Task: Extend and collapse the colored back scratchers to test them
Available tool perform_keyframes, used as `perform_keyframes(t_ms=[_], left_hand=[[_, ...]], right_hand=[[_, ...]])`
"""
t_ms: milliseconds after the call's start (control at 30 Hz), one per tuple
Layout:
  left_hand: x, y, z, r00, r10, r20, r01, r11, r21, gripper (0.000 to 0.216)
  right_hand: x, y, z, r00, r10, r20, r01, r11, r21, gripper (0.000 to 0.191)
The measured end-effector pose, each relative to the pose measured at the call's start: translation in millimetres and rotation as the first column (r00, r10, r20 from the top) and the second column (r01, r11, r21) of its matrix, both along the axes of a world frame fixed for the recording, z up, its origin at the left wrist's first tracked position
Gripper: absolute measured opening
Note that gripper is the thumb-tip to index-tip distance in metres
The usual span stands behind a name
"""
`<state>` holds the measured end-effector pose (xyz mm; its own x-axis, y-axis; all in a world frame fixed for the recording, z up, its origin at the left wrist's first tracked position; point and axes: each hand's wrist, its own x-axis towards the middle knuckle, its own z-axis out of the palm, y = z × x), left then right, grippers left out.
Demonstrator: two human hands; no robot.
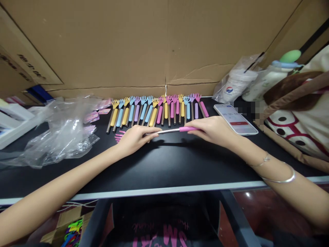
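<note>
Between my hands, a telescopic back scratcher [168,131] with a pink grip and metal rod lies level above the black table. My left hand [136,138] is closed round its claw end, and pink prongs poke out past that hand's left side. Pinched at the pink handle is my right hand [209,129], wearing bracelets at the wrist. Behind them a row of back scratchers [153,117] in yellow, blue, purple and pink lies side by side, claws pointing to the back.
Clear plastic bags [69,130] and pink cards [92,116] lie at the left, beside a white stand [20,121]. To the right are a phone [235,119], a lidded cup [238,84], a bottle [269,79] and a cloth bag [303,113]. Cardboard [128,44] rises at the back.
</note>
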<state>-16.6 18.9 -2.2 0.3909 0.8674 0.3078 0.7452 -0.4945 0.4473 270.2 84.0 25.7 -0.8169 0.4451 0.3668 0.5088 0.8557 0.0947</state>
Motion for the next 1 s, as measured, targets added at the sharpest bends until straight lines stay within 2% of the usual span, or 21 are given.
perform_keyframes(t_ms=[133, 267, 400, 500, 567, 667, 767, 867, 1000], left_hand=[[-0.1, -0.5, 0.6, 1.000, 0.004, 0.004, -0.004, 1.000, 0.007, 0.036], [0.8, -3.3, 1.0, 0.996, 0.074, -0.046, -0.065, 0.984, 0.167, 0.035], [0.8, -6.0, 1.1, 0.979, 0.135, -0.153, -0.076, 0.937, 0.340, 0.034], [-0.3, -7.2, 2.5, 0.956, 0.168, -0.239, -0.039, 0.883, 0.467, 0.032], [-0.9, -7.7, 4.1, 0.944, 0.170, -0.281, 0.000, 0.857, 0.516, 0.031], [-0.7, -8.4, 6.3, 0.933, 0.164, -0.319, 0.044, 0.831, 0.555, 0.031], [0.1, -8.9, 6.9, 0.927, 0.168, -0.336, 0.063, 0.814, 0.578, 0.030], [0.1, -8.8, 5.9, 0.927, 0.165, -0.336, 0.059, 0.821, 0.568, 0.031], [-1.0, -7.0, 2.6, 0.945, 0.114, -0.307, 0.053, 0.871, 0.488, 0.036]], right_hand=[[-0.6, 0.7, -0.7, 1.000, 0.009, 0.008, -0.009, 1.000, -0.009, 0.038], [-0.8, 3.5, -3.6, 1.000, 0.010, 0.023, -0.009, 0.999, -0.037, 0.042], [-1.0, 5.8, -7.5, 1.000, -0.001, 0.031, 0.003, 0.997, -0.072, 0.044], [-2.4, 5.8, -8.1, 0.999, 0.015, 0.030, -0.009, 0.980, -0.199, 0.045], [-3.7, 5.4, -7.3, 0.999, 0.040, 0.012, -0.034, 0.944, -0.328, 0.044], [-5.2, 5.6, -6.3, 0.997, 0.064, -0.031, -0.071, 0.866, -0.495, 0.040], [-5.9, 6.4, -6.7, 0.995, 0.083, -0.053, -0.099, 0.810, -0.578, 0.040], [-6.1, 6.2, -7.2, 0.996, 0.076, -0.043, -0.087, 0.819, -0.567, 0.040], [-5.8, 4.2, -6.9, 0.998, 0.057, -0.016, -0.058, 0.882, -0.467, 0.035]])
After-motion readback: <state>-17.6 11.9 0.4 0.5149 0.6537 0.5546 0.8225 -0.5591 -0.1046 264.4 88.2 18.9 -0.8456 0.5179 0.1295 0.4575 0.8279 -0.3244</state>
